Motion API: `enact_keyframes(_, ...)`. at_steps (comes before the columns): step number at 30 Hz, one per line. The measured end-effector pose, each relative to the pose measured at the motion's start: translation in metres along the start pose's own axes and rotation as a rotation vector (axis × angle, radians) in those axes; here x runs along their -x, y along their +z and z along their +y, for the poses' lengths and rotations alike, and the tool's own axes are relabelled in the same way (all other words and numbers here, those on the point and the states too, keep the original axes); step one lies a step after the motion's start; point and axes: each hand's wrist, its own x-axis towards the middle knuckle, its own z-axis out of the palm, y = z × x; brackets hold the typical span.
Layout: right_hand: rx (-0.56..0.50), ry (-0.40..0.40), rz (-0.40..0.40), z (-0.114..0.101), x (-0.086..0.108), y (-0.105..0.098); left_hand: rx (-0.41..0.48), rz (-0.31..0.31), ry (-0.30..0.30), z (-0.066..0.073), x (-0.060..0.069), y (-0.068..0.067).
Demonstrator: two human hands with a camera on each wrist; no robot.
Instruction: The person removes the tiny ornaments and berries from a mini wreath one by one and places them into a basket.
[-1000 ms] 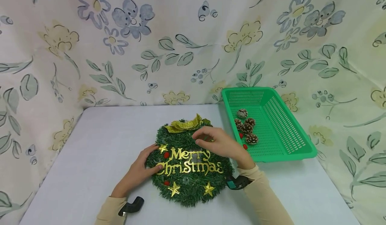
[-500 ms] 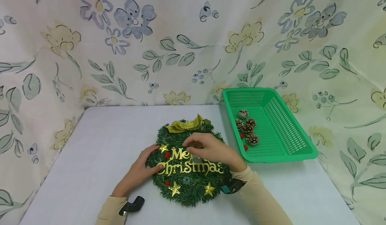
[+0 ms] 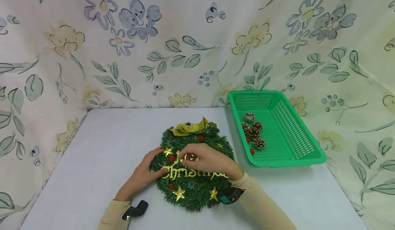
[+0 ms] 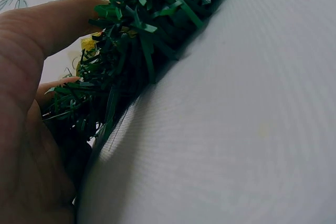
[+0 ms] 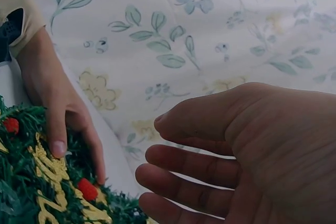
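On the near part of the white table [image 3: 77,175], the wreath [image 3: 191,186] lay with two gold stars [image 3: 179,193] low on its face, its left edge gripped by the left hand [image 3: 143,170]. The right hand [image 3: 211,158] hung loosely curled over the gold lettering [image 3: 182,173], thumb and fingertips apart. Beyond, to the right, a green basket [image 3: 282,139] held pinecones [image 3: 254,133] before the floral cloth [image 3: 179,17].

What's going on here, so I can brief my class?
A person is handling a Christmas wreath on a white table. Their left hand grips its left edge, thumb on top, while the right hand hovers over its gold lettering, with no object visible in its grasp. The wreath carries a gold bow, stars and red balls; pinecones and more red balls lie in the green basket to the right.
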Motion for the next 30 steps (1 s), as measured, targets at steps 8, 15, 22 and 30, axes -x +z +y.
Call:
enact_keyframes(8,-0.026,-0.005,-0.055,-0.002,-0.006,0.012,-0.004,0.000,0.018,-0.001,-0.001,0.000)
enact_keyframes(15,-0.014,0.011,-0.084,-0.007,-0.009,0.020,-0.001,-0.007,0.006,0.000,-0.001,0.000)
enact_keyframes(22,-0.012,0.008,-0.107,-0.006,-0.012,0.028,-0.005,0.001,0.018,0.000,0.000,-0.001)
enact_keyframes(30,-0.009,0.008,-0.148,-0.006,-0.016,0.039,-0.007,0.004,0.025,0.002,0.002,-0.002)
